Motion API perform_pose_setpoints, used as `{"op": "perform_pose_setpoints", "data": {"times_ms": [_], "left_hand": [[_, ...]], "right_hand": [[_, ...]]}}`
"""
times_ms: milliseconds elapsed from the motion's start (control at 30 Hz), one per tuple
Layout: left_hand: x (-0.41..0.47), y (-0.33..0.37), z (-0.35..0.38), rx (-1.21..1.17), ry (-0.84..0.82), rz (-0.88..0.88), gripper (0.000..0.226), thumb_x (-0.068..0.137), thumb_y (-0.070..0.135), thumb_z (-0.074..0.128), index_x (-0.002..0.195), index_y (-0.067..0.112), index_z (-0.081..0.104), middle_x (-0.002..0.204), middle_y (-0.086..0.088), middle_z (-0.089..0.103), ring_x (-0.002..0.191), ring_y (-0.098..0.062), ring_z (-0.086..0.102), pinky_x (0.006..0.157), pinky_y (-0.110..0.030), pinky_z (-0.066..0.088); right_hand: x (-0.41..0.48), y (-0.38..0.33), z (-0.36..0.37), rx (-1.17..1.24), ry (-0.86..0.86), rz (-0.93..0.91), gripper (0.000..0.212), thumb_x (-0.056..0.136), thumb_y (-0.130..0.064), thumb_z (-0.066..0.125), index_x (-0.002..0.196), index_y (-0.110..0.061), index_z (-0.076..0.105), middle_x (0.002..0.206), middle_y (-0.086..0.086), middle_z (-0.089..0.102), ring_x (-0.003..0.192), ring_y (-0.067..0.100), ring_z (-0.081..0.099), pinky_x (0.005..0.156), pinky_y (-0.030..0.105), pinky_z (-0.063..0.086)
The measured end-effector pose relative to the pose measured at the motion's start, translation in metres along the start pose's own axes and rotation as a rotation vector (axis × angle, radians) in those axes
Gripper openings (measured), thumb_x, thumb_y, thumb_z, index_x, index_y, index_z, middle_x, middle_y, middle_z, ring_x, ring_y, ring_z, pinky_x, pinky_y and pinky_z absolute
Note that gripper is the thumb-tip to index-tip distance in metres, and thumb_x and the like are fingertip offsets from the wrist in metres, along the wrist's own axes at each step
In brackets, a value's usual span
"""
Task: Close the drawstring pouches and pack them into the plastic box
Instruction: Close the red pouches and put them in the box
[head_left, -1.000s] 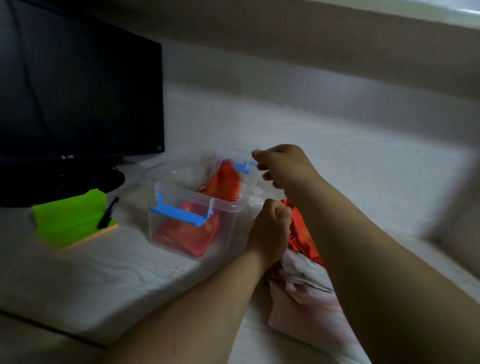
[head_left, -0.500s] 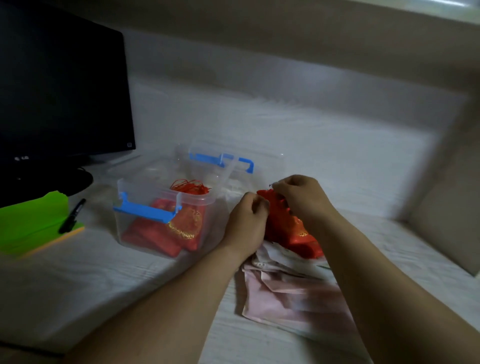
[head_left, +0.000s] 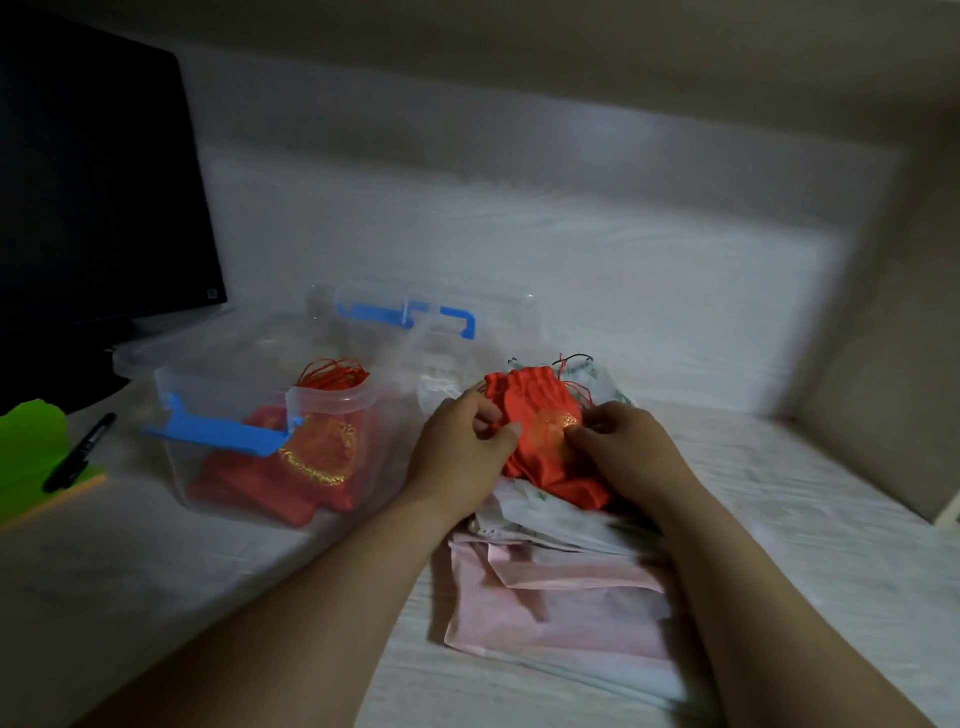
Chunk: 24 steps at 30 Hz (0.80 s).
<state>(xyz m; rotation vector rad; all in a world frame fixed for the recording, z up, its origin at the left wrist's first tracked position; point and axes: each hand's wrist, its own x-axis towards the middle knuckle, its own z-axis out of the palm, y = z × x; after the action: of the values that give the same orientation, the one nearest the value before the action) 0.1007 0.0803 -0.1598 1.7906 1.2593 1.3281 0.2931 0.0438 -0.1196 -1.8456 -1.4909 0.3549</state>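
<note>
Both hands pinch a red drawstring pouch (head_left: 535, 415), the left hand (head_left: 457, 447) at its left edge and the right hand (head_left: 628, 449) at its right. It rests on pale fabric pouches (head_left: 561, 597) in the middle of the white sheet (head_left: 649, 291). Just left stands the open plastic box (head_left: 208, 358), holding red pouches (head_left: 311, 462).

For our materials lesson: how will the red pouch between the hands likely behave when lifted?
Probably floppy: the red pouch creases between the left hand and right hand. Likely light, since fingertips alone pinch it. Being flat, it shouldn't roll.
</note>
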Motion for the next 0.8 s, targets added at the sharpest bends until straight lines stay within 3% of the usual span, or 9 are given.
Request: {"op": "perform_pose_setpoints", "data": {"times_ms": [133, 300, 367, 433, 467, 533, 633, 800], "left_hand": [[0.000, -0.001, 0.000, 0.006, -0.002, 0.035, 0.015, 0.086, 0.042, 0.079, 0.085, 0.032, 0.068, 0.103, 0.004, 0.058, 0.090, -0.008, 0.064, 0.088, -0.026, 0.051], [0.001, 0.006, -0.002, 0.037, 0.119, 0.091, 0.015, 0.080, 0.046, 0.077, 0.073, 0.047, 0.064, 0.110, 0.011, 0.051, 0.107, -0.017, 0.060, 0.102, -0.032, 0.048], [0.001, 0.012, -0.004, -0.032, 0.142, 0.113, 0.017, 0.090, 0.033, 0.075, 0.081, 0.039, 0.063, 0.100, 0.013, 0.053, 0.097, -0.012, 0.059, 0.094, -0.034, 0.049], [-0.001, 0.020, -0.006, -0.211, 0.070, 0.080, 0.014, 0.099, 0.026, 0.065, 0.086, 0.028, 0.060, 0.077, 0.014, 0.056, 0.069, -0.008, 0.052, 0.071, -0.040, 0.048], [-0.002, 0.024, -0.007, -0.289, 0.043, 0.063, 0.013, 0.101, 0.028, 0.061, 0.089, 0.026, 0.059, 0.071, 0.008, 0.058, 0.065, -0.011, 0.052, 0.065, -0.045, 0.047], [-0.003, 0.028, -0.007, -0.418, -0.001, 0.015, 0.009, 0.102, 0.030, 0.057, 0.094, 0.028, 0.061, 0.083, -0.009, 0.070, 0.075, -0.023, 0.063, 0.075, -0.056, 0.056], [-0.005, 0.033, -0.006, -0.558, -0.054, -0.045, 0.012, 0.106, 0.015, 0.053, 0.107, 0.022, 0.062, 0.099, -0.012, 0.076, 0.094, -0.029, 0.074, 0.085, -0.051, 0.061], [-0.006, 0.043, -0.009, -0.772, -0.105, -0.198, 0.025, 0.102, 0.007, 0.051, 0.117, 0.010, 0.071, 0.107, -0.019, 0.076, 0.102, -0.034, 0.073, 0.090, -0.049, 0.060]], "right_hand": [[-0.002, 0.001, 0.000, 0.004, 0.081, -0.073, 0.014, 0.089, -0.030, 0.077, 0.094, -0.020, 0.070, 0.088, 0.000, 0.077, 0.087, 0.020, 0.072, 0.083, 0.034, 0.055], [-0.011, -0.006, -0.002, 0.120, 0.108, -0.132, 0.023, 0.088, -0.026, 0.079, 0.108, -0.023, 0.066, 0.091, -0.011, 0.069, 0.086, 0.014, 0.069, 0.080, 0.031, 0.052], [-0.013, -0.008, -0.003, 0.211, 0.069, -0.134, 0.028, 0.089, -0.030, 0.079, 0.112, -0.023, 0.065, 0.094, -0.009, 0.072, 0.086, 0.014, 0.071, 0.082, 0.034, 0.056], [-0.013, -0.011, -0.004, 0.296, 0.038, -0.131, 0.032, 0.090, -0.036, 0.077, 0.117, -0.025, 0.066, 0.097, -0.006, 0.075, 0.087, 0.011, 0.073, 0.082, 0.034, 0.058], [-0.015, -0.013, -0.004, 0.337, 0.023, -0.135, 0.031, 0.091, -0.039, 0.076, 0.118, -0.026, 0.067, 0.098, -0.007, 0.075, 0.088, 0.009, 0.073, 0.081, 0.031, 0.057], [-0.018, -0.016, -0.006, 0.432, -0.029, -0.143, 0.025, 0.093, -0.046, 0.072, 0.111, -0.029, 0.072, 0.097, -0.010, 0.077, 0.090, 0.006, 0.073, 0.083, 0.030, 0.057], [-0.023, -0.022, -0.007, 0.500, -0.130, -0.130, 0.032, 0.096, -0.053, 0.065, 0.102, -0.024, 0.077, 0.094, -0.004, 0.080, 0.092, 0.017, 0.076, 0.085, 0.037, 0.059], [-0.026, -0.029, -0.004, 0.822, -0.224, -0.068, 0.021, 0.098, -0.019, 0.067, 0.111, -0.004, 0.075, 0.103, 0.022, 0.077, 0.103, 0.047, 0.071, 0.096, 0.062, 0.055]]}}
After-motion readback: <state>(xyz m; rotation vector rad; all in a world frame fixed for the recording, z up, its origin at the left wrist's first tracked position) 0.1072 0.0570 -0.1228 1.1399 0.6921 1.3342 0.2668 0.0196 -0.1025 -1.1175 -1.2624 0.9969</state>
